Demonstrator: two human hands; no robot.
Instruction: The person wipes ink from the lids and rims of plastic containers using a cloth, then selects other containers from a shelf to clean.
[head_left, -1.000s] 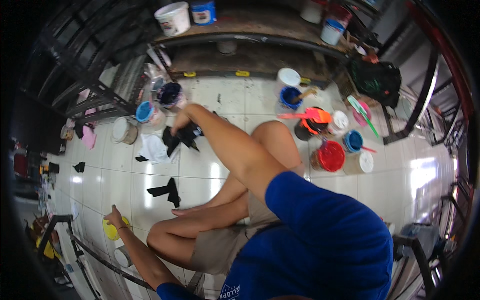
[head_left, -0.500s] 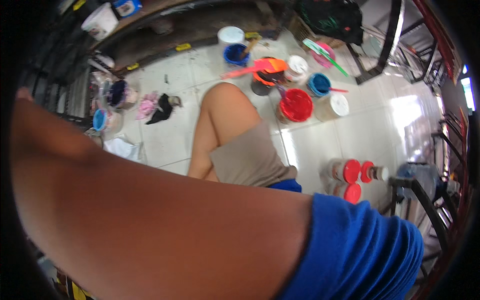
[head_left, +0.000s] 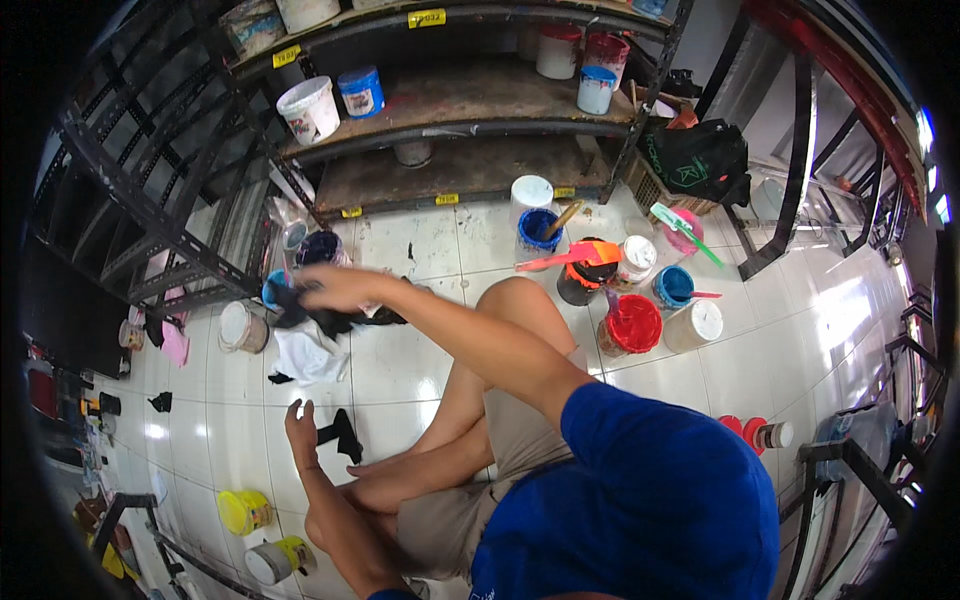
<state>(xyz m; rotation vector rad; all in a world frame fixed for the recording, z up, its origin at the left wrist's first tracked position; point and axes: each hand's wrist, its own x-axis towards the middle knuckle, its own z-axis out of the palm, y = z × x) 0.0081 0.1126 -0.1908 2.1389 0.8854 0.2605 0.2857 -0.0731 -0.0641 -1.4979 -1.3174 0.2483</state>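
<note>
My right hand point(head_left: 338, 288), smeared by motion, reaches across to the left side with a black cloth point(head_left: 291, 307) at its fingers. It appears closed on this cloth. Below it lie a white cloth point(head_left: 310, 352) and more black fabric point(head_left: 385, 315) on the tiles. Nearer to me, my left hand point(head_left: 301, 432) is raised with fingers apart and nothing visible in it. Just right of that hand, another black piece of cloth point(head_left: 347, 437) lies on the floor by my crossed legs.
Paint tubs stand ahead right, among them an open red tub point(head_left: 632, 325) and a dark tub with an orange scraper point(head_left: 590, 255) across it. A metal shelf point(head_left: 470, 100) spans the back. Yellow tubs point(head_left: 243, 511) stand at the near left; a black rack point(head_left: 150, 210) rises beyond.
The arm that crossed most of the view has drawn away from the camera. The view has shifted, and both hands now show, the right with black cloth at the left side.
</note>
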